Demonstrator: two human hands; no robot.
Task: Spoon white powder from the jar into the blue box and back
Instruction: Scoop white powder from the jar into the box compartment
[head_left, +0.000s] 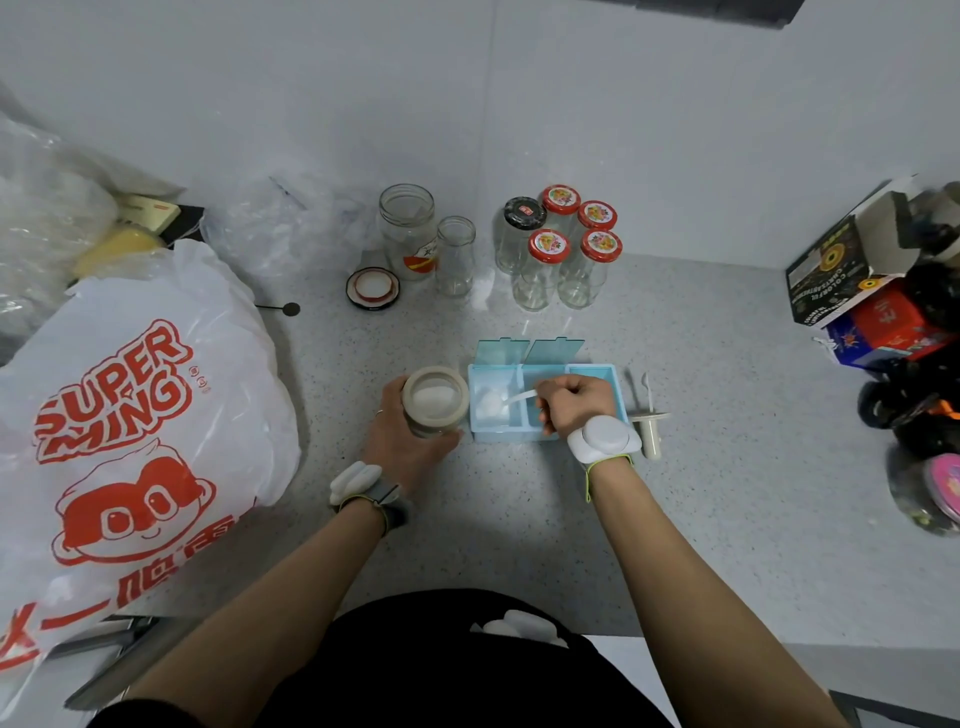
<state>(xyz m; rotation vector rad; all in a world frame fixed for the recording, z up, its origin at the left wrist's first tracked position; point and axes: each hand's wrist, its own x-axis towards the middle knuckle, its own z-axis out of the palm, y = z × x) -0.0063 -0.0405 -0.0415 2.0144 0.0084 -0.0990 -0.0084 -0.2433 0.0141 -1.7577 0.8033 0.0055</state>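
Jar (435, 400) on the counter (727, 467) just left of the box (540, 402), powder (492, 404) in the box's left compartment, spoon (519, 397) over it, bottles (558, 249) behind, bag (130, 441) far left, loose lid (372, 288) behind the jar.

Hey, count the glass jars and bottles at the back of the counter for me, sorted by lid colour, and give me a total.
Red lid: 4, first one
Black lid: 1
No lid, open top: 2, a wide jar and a slim bottle
Total: 7
The powder jar held by the left hand is not counted.
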